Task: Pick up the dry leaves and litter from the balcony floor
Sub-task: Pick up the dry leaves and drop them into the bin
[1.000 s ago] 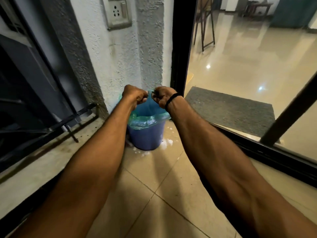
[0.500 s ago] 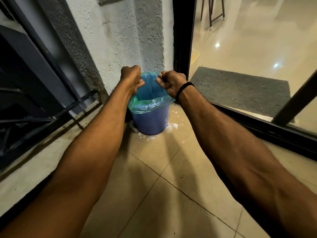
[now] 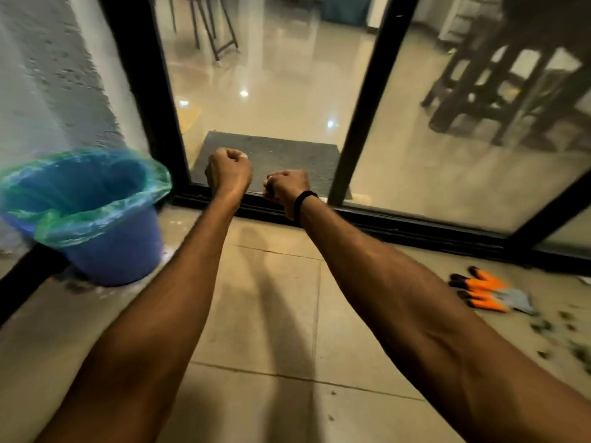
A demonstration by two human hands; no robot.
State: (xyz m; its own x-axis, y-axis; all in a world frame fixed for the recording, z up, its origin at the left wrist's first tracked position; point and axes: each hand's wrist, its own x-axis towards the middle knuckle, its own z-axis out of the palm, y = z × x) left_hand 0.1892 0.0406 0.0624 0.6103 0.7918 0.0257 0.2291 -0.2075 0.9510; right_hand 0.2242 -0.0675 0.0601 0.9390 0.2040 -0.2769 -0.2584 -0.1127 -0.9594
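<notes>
A blue bucket [image 3: 118, 251] lined with a green plastic bag [image 3: 96, 215] stands on the balcony floor at the left, against the wall. My left hand [image 3: 228, 172] and my right hand [image 3: 284, 187] are both closed into fists, held out in front of me to the right of the bucket and apart from it. Nothing shows in either fist. The right wrist wears a black band. Dry leaf bits and litter [image 3: 563, 330] lie scattered on the tiles at the far right.
A pair of orange, black and grey gloves [image 3: 489, 292] lies on the tiles at the right. A black sliding door track [image 3: 399, 228] and glass panels run across ahead. Beyond it are a grey doormat [image 3: 271, 158] and wooden furniture [image 3: 511, 75].
Both hands have let go of the bag's rim and moved right, away from the bucket. My view has swung right, bringing the gloves and the scattered litter into sight.
</notes>
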